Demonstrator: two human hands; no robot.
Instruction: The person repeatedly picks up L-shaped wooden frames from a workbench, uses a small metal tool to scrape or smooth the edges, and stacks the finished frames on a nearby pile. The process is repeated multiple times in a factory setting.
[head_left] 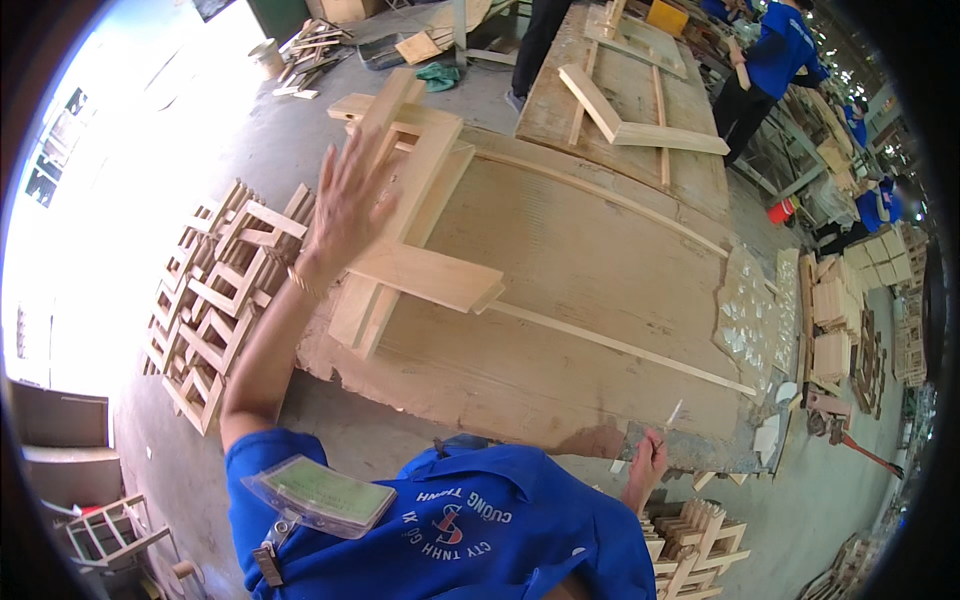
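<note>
My left hand (345, 205) is raised at the left end of the workbench (560, 260), fingers stretched and apart, slightly blurred. It is beside and partly over a stack of pale wooden frame pieces (425, 185); whether it touches them I cannot tell. A short wide board (430, 273) of that stack lies crosswise just below the hand. Near the bench's front edge at the right, my right hand (648, 468) is closed, its fingertips pinched together. What it holds, if anything, is too small to name. A thin white sliver (675, 411) shows just beyond it.
Two thin wooden strips (620, 345) run along the bench. White glue-like smears cover a patch (750, 310) at its right end. An angled wooden piece (640, 130) lies on the farther table. Stacked frames (235, 285) stand left. A co-worker in blue (775, 60) stands far right.
</note>
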